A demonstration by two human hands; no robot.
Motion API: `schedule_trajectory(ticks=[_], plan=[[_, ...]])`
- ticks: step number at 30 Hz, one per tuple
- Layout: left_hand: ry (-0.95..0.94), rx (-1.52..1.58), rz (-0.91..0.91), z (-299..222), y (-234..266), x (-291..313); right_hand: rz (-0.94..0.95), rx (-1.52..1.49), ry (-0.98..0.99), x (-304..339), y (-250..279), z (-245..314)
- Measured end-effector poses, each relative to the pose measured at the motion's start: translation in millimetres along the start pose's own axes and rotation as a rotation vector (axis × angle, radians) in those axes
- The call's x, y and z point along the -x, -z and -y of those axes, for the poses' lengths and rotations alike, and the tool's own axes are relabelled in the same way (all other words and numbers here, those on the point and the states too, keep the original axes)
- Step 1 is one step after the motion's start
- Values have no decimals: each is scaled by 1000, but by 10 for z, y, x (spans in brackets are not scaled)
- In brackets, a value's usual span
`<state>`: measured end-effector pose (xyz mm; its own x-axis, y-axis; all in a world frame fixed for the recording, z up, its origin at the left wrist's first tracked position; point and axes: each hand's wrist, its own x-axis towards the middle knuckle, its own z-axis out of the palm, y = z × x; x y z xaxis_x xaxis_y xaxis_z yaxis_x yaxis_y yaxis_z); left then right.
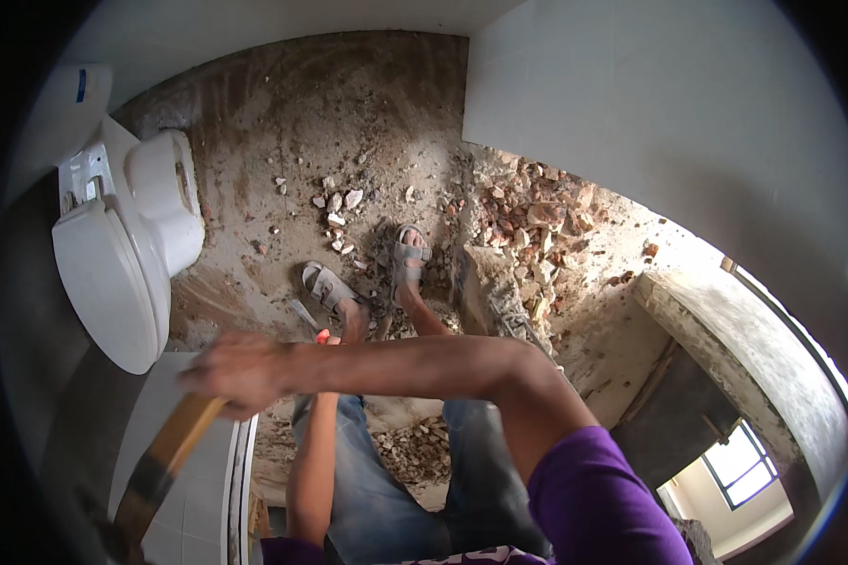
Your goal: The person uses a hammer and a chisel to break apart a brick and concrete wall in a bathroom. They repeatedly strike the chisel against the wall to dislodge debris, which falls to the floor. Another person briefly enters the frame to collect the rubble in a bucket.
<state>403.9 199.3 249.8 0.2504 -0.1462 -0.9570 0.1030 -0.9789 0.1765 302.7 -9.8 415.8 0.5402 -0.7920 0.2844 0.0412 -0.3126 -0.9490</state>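
Note:
My right arm, in a purple sleeve, reaches across to the left. Its hand (240, 372), blurred by motion, is closed around the wooden handle of a hammer (174, 438). The hammer's dark head hangs at the lower left, also smeared. Behind the right forearm, my left hand (332, 340) is mostly hidden. Its fingers wrap round what looks like a chisel (303, 315), with a flat grey metal end pointing up and left and a red part by the fingers. The tool's other end is out of sight.
My sandalled feet (410, 254) stand on a dusty floor beside loose rubble (344, 202). A broken masonry ledge (490, 282) heaped with brick chunks (546, 212) runs along the right. At left is a white toilet (113, 282); a window (740, 466) shows at lower right.

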Motion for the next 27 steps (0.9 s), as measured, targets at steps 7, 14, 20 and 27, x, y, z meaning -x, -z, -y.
schedule_trajectory(ticks=[7, 14, 20, 27], plan=[[70, 77, 160, -711, 2, 324, 180, 655, -1226, 2806, 2495, -805], [164, 40, 132, -521, -121, 507, 65, 908, -1599, 5026, 2266, -102], [96, -7, 138, -265, -171, 332, 165, -140, -1548, 2733, 1664, 34], [162, 93, 33, -207, -307, 256, 103, 76, -130, 193, 128, 118]])
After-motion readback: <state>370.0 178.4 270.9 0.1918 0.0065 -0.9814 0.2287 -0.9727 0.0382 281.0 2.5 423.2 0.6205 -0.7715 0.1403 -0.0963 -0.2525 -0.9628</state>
